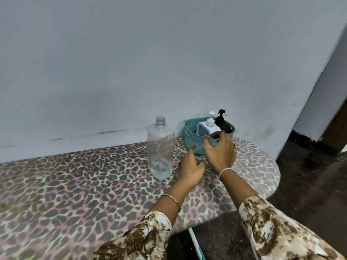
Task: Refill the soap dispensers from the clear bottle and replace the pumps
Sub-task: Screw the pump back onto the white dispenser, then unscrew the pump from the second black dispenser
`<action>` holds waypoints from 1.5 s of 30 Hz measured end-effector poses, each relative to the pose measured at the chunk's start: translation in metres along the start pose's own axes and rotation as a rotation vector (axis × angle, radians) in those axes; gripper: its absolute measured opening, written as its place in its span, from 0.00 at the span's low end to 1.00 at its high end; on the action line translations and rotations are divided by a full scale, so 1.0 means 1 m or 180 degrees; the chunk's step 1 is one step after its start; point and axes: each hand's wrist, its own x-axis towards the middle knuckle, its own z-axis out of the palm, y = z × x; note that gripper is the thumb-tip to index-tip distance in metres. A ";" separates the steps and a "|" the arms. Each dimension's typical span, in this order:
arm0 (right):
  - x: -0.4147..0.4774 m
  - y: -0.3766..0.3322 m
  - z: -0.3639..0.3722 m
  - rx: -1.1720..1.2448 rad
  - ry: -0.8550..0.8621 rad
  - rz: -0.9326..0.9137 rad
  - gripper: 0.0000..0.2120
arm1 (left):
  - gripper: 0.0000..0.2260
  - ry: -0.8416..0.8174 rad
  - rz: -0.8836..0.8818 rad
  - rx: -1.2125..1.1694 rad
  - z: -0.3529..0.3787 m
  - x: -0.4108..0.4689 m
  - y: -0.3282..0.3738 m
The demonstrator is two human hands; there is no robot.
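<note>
Pumps sit on the white dispenser (206, 128) and black dispenser (222, 123); the clear bottle (160, 147) is nearly empty. Probably done; left hand (191, 168) and right hand (219, 152) are open.

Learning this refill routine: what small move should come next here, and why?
Probably grip the white dispenser with the right hand and lift it from the teal basket. That hand hovers open at it, both it and the black dispenser have their pumps on, and the clear bottle stands uncapped alongside.

No text, label or number can be read on anything here
</note>
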 end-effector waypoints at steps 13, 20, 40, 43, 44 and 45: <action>-0.145 -0.060 0.021 0.0257 -0.1002 -0.0648 0.05 | 0.19 0.0775 -0.0054 -0.0261 -0.103 -0.107 -0.057; -0.183 -0.118 0.070 0.0111 -0.1853 -0.1082 0.05 | 0.17 0.1678 -0.0425 -0.0148 -0.212 -0.128 -0.099; -0.214 -0.225 0.211 -0.0057 -0.2650 -0.2148 0.17 | 0.40 0.4329 -0.1571 0.1049 -0.479 -0.109 -0.209; -0.216 -0.226 0.221 -0.0110 -0.2661 -0.2237 0.14 | 0.41 0.4331 -0.1541 0.0542 -0.490 -0.101 -0.219; -0.215 -0.226 0.223 -0.0115 -0.2646 -0.2237 0.13 | 0.39 0.4304 -0.1537 0.0454 -0.492 -0.099 -0.221; -0.215 -0.227 0.223 -0.0120 -0.2624 -0.2222 0.13 | 0.35 0.4304 -0.1510 0.0409 -0.493 -0.099 -0.221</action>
